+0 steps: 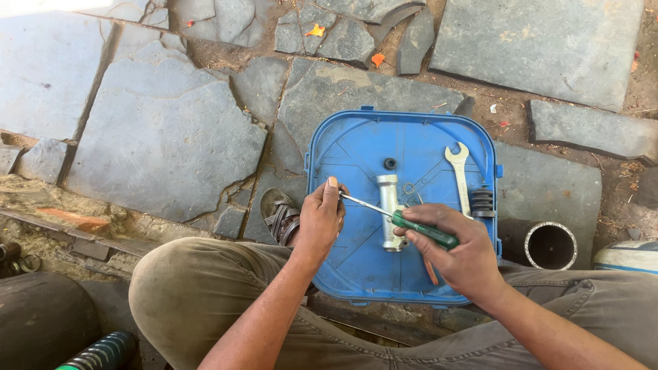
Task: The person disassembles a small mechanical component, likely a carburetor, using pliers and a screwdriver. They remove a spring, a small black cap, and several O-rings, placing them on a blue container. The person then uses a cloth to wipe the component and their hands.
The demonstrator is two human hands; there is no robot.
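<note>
Left hand (pixel 321 218) raised over left part of blue tray (pixel 356 147), fingers curled, thumb up; screwdriver tip pinched between fingertips, small part possibly held there, too small to be made out. Screwdriver (pixel 397 220) slanted from left hand down to right hand (pixel 458 255); green handle wrapped by closed fingers. Metal cylinder (pixel 388 199) laid upright in tray, lower end partly hidden behind right hand. Open-end spanner (pixel 458 171) and black spring (pixel 482 202) lying near tray's right edge. Pipe end (pixel 550 245) standing on stone floor (pixel 157 130) beside tray. Forearms cut off at frame bottom.
</note>
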